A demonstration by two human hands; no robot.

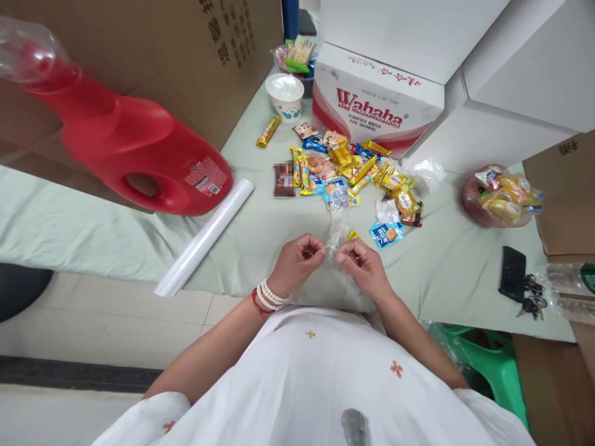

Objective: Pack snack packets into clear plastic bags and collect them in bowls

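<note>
Near the table's front edge, my left hand [302,260] and my right hand [362,263] are close together, fingers pinched. Between them is a strip of clear, crinkled plastic wrap [338,226], gripped from both sides. Its far end reaches up to the heap of small packaged snacks [344,158]. A yellow wrapper [352,235] shows just behind my right hand. To the right of the strip lie a blue snack packet [387,235] and a crumpled piece of clear plastic [387,211]. Beaded bracelets circle my left wrist.
A large red jug [153,142] and a white roll [204,238] are on the left. Behind the snacks stand a paper cup [284,96] and a Wahaha carton [376,102]. On the right are a bowl [471,201] of snacks, a black phone-like object [512,272] and keys [533,303].
</note>
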